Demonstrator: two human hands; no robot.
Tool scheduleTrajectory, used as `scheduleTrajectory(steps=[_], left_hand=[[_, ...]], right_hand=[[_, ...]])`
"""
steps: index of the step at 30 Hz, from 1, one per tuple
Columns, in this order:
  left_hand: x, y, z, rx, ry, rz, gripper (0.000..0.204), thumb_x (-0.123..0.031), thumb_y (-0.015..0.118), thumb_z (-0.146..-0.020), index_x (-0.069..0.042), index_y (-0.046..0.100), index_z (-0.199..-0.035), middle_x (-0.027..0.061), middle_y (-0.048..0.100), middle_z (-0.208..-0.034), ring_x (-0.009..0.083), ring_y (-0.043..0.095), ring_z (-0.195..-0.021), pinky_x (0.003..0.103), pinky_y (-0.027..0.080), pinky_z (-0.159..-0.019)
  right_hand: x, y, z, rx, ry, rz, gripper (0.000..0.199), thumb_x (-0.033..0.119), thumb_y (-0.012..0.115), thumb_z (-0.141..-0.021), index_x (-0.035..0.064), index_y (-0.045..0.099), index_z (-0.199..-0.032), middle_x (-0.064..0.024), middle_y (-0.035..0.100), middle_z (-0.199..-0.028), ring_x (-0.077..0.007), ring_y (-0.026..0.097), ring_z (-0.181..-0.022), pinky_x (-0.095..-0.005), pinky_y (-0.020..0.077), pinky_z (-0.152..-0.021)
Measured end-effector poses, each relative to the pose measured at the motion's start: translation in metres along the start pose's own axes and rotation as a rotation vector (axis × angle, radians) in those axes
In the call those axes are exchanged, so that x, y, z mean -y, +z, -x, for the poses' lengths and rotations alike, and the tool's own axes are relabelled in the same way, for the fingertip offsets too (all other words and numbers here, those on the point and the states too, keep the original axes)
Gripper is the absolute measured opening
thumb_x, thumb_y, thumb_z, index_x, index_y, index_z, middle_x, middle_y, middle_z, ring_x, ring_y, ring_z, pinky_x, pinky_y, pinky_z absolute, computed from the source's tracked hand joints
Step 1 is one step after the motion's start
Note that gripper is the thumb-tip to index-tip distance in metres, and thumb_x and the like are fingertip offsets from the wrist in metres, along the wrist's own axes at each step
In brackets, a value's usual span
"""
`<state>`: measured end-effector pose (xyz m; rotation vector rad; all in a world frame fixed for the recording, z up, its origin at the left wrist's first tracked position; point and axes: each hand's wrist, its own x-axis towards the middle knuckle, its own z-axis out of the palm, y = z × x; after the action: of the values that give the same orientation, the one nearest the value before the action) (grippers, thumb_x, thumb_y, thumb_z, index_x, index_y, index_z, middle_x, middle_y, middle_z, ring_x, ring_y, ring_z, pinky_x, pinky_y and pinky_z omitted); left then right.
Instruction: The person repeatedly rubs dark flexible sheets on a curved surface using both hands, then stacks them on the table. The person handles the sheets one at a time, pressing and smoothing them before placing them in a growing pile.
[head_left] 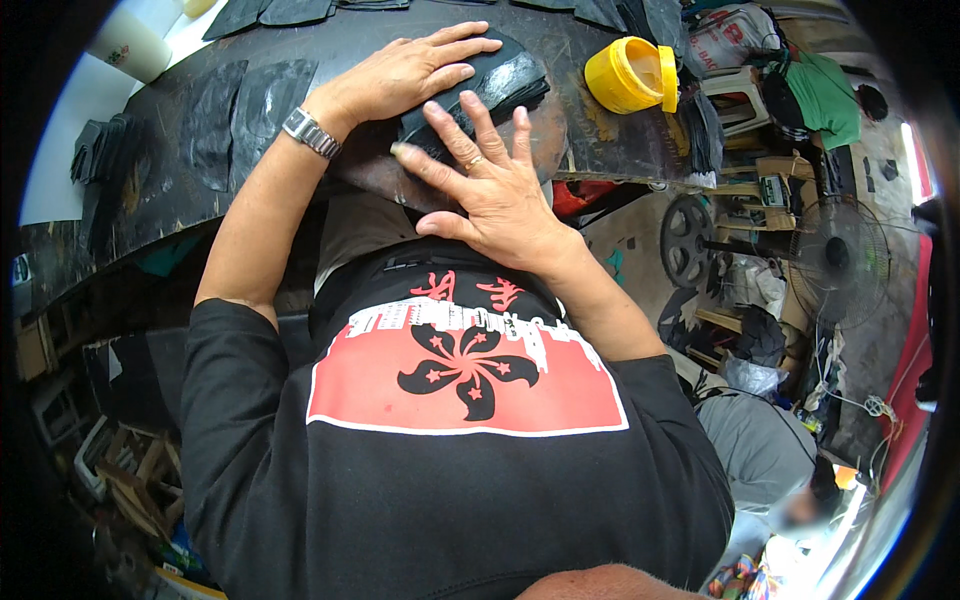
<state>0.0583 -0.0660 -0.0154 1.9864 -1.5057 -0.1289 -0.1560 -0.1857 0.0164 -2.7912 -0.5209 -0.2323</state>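
Both hands pressed flat on a stack of black pieces

The stack of black pieces [500, 85] lies on the dark tabletop [180, 190], just left of the yellow jar [632, 75]. The left hand [405, 75] rests open across the stack's top, fingers stretched toward the jar, a watch [311, 132] on its wrist. The right hand [490, 185] lies open, fingers spread, on the stack's near edge, just below the left hand, gripping nothing.
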Motion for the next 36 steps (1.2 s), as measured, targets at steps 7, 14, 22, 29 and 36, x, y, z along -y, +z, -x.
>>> scheduleTrajectory(steps=[7,14,22,29,36], left_hand=[[-0.005,-0.006,0.002,0.018,-0.013,0.029,0.048,-0.038,0.037,-0.109,-0.022,0.046,-0.154,0.0076,0.034,-0.165,0.0318,0.041,-0.146,0.045,0.032,-0.121],[-0.001,0.007,0.005,-0.231,0.038,0.07,0.048,-0.032,0.043,-0.108,-0.022,0.044,-0.154,0.011,0.036,-0.163,0.0297,0.044,-0.143,0.047,0.036,-0.117],[-0.003,-0.003,0.018,-0.122,-0.066,0.043,0.046,-0.028,0.042,-0.109,-0.016,0.047,-0.153,0.0137,0.047,-0.155,0.0312,0.042,-0.144,0.041,0.033,-0.12],[-0.002,-0.005,0.019,-0.12,-0.071,0.062,0.045,-0.028,0.04,-0.109,-0.016,0.048,-0.152,0.0142,0.052,-0.152,0.0313,0.047,-0.141,0.042,0.034,-0.118],[0.0,-0.004,0.021,-0.112,-0.063,0.008,0.045,-0.032,0.039,-0.11,-0.022,0.047,-0.153,0.0104,0.052,-0.153,0.0297,0.049,-0.14,0.044,0.035,-0.117]], right_hand=[[-0.058,-0.031,-0.011,-0.241,0.173,-0.309,0.06,0.057,0.034,-0.106,0.0187,0.06,-0.144,-0.0157,0.037,-0.162,-0.0371,0.02,-0.154,-0.0663,0.0036,-0.12],[-0.086,-0.003,-0.023,-0.148,0.382,0.257,0.088,0.075,0.036,-0.097,0.0106,0.04,-0.156,-0.0182,0.031,-0.164,-0.0355,0.013,-0.157,-0.0662,0.002,-0.121],[-0.091,-0.014,-0.03,-0.109,0.273,0.376,0.087,0.076,0.037,-0.095,0.0151,0.041,-0.157,-0.0161,0.029,-0.166,-0.0344,0.01,-0.158,-0.067,-0.0005,-0.121],[-0.043,-0.015,-0.019,-0.097,0.086,0.356,0.085,0.074,0.047,-0.092,0.0129,0.048,-0.151,-0.0159,0.038,-0.161,-0.0343,0.021,-0.155,-0.0712,0.0051,-0.118],[-0.008,-0.007,-0.012,-0.018,0.028,0.25,0.076,0.074,0.048,-0.09,0.0307,0.048,-0.152,-0.0122,0.031,-0.165,-0.0329,0.016,-0.156,-0.0714,0.0063,-0.117]])
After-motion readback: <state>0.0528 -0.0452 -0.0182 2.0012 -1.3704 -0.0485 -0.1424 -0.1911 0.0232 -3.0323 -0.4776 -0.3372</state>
